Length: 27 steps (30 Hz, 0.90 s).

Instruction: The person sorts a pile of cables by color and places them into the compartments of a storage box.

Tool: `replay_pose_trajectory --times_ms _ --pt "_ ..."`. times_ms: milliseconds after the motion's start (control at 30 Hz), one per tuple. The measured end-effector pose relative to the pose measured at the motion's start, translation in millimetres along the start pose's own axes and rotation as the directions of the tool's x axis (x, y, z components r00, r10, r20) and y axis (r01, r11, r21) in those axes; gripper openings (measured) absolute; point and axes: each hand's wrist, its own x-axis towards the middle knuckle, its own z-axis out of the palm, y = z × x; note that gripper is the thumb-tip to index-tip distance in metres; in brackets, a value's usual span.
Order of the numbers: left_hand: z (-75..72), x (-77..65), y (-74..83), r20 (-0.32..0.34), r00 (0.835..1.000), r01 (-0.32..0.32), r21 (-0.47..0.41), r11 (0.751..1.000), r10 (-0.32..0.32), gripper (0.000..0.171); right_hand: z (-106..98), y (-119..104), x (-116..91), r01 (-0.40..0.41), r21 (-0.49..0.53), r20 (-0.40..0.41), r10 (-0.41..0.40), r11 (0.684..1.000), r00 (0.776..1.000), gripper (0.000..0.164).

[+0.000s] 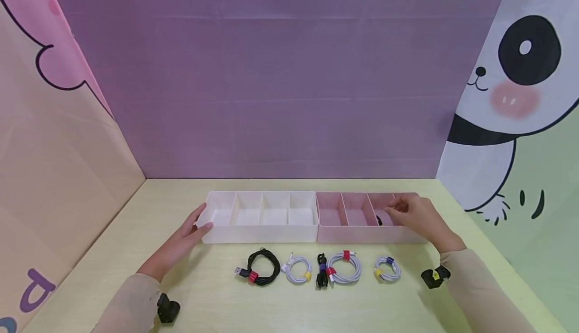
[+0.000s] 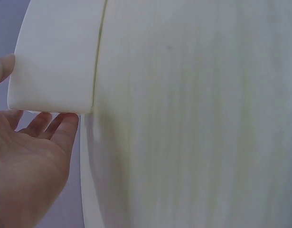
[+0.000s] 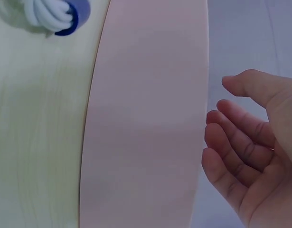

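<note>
A white divided box stands at the back of the table, end to end with a pink divided box. My left hand touches the white box's left end, fingertips against the end wall and thumb at its edge. Over the right part of the pink box hovers my right hand, its fingers loosely bent with nothing between them in the right wrist view. Just left of that hand, a small black thing shows in a pink compartment; its kind is too small to tell.
In front of the boxes lie a black USB cable with a red tie, a white cable with a yellow tie, a black cable, a larger white cable with red ties, and a white cable with blue and yellow ties.
</note>
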Motion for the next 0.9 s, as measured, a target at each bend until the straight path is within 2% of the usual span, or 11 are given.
replay_pose_trajectory --times_ms 233,600,767,900 --pt "-0.1 0.3 -0.1 0.001 1.000 0.005 0.007 1.000 -0.005 0.081 -1.4 -10.5 -5.2 0.021 0.024 0.006 -0.022 0.999 1.000 0.008" --pt "0.6 0.5 0.0 0.000 1.000 0.004 0.006 1.000 -0.004 0.082 4.1 -26.3 -10.8 0.176 -0.007 -0.044 -0.176 0.984 0.983 0.004" --pt "0.2 1.2 -1.0 0.003 1.000 0.013 -0.003 1.000 -0.013 0.081 8.1 -35.7 -15.6 0.179 -0.079 -0.045 -0.183 0.981 0.982 0.006" --pt "0.3 2.2 -1.9 0.002 1.000 0.017 0.003 1.000 -0.017 0.081 13.6 -40.4 -20.0 0.187 -0.052 -0.038 -0.189 0.981 0.981 0.006"
